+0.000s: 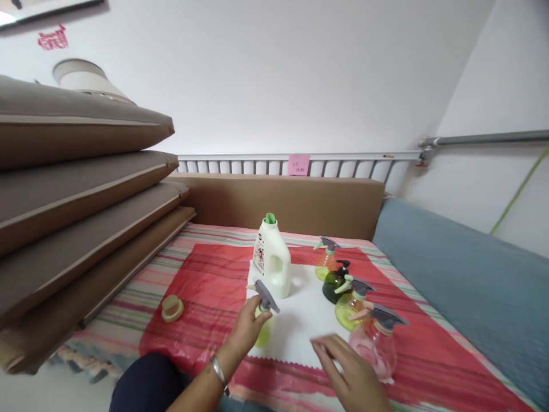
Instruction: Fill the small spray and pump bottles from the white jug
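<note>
My left hand (247, 323) is closed round the neck of a spray bottle (265, 333) with yellow-green liquid and a grey trigger head. That bottle stands upright on a white cloth (302, 320). My right hand (349, 366) holds nothing; its fingers are stretched out, slightly blurred, beside a pink spray bottle (374, 349). Just behind the held bottle stands a large pale detergent jug (277, 272) with a green spout insert and no cap on. Off to the left lies a pale, cream-coloured cap (172, 309).
Behind the pink bottle stand a yellow spray bottle (349, 309), a dark green pump bottle (334, 284) and an orange-tinted spray bottle (325, 266). Red plastic sheeting (201, 286) covers a striped cloth. Stacked cushions (86, 189) rise at left; a blue padded side (463, 274) borders the right.
</note>
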Demonstrator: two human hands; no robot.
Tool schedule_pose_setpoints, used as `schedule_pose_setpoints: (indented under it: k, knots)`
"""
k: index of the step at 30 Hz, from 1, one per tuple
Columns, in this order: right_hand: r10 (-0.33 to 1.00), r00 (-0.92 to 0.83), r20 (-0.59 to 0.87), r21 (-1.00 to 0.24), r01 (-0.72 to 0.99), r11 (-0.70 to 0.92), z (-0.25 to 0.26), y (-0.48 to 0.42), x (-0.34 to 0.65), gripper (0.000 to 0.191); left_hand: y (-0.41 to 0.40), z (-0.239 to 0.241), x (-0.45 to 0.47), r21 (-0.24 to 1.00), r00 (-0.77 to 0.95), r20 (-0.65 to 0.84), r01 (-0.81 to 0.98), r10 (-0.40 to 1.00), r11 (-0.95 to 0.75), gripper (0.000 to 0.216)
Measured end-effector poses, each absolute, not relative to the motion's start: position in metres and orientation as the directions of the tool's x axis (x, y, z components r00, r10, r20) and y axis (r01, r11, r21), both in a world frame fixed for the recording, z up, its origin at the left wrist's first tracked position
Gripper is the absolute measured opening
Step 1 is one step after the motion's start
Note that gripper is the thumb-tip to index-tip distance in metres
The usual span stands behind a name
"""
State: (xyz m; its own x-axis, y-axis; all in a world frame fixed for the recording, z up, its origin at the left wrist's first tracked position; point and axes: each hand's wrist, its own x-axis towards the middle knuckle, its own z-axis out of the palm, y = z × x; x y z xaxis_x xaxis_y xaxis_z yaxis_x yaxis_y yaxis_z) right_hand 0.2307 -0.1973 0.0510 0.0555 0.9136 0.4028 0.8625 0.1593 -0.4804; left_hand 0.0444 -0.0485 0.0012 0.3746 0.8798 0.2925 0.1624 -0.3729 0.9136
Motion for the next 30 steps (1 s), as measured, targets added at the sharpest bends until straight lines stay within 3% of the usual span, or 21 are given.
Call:
schedule_pose_setpoints:
  k: [2,4,7,11,15,19,24,27,30]
  knots:
    - [0.945,0.041,0.323,-0.457,0.882,0.117,0.078,-0.16,0.204,0.035,-0.05,0.003,0.045,0.914,0.377,0.3,0.15,0.876,-0.377,0.031]
    - [0.973,0.011,0.231,-0.3,0.952,0.06,0.102,-0.128,0.182,0.038,-0.05,0.004,0.044,0.918,0.381,0.302,0.129,0.874,-0.374,0.031]
    - [0.989,-0.034,0.141,-0.209,0.976,0.063,0.119,-0.096,0.163,0.03,-0.05,0.007,0.039,0.928,0.423,0.292,0.092,0.858,-0.362,0.033]
    - [0.999,-0.035,0.031,-0.157,0.987,0.04,0.119,-0.079,0.159,0.02,-0.045,0.005,0.034,0.944,0.469,0.266,0.049,0.842,-0.326,0.035]
    - [0.998,-0.012,-0.057,-0.124,0.992,0.005,0.12,-0.076,0.154,0.019,-0.043,-0.005,0.04,0.946,0.366,0.276,0.057,0.889,-0.318,0.03]
    - [0.996,0.006,-0.093,-0.104,0.994,-0.016,0.121,-0.074,0.147,0.024,-0.047,-0.014,0.048,0.937,0.217,0.316,0.084,0.924,-0.34,0.033]
    - [0.994,-0.009,-0.105,-0.08,0.997,0.001,0.119,-0.07,0.142,0.024,-0.049,-0.013,0.047,0.914,0.279,0.361,0.082,0.89,-0.397,0.032]
    - [0.995,-0.024,-0.095,-0.073,0.997,0.017,0.115,-0.069,0.139,0.024,-0.049,-0.01,0.045,0.92,0.208,0.345,0.121,0.915,-0.374,0.024]
    - [0.996,-0.023,-0.087,-0.072,0.997,0.017,0.114,-0.068,0.138,0.024,-0.052,-0.006,0.046,0.921,0.171,0.346,0.126,0.923,-0.369,0.03]
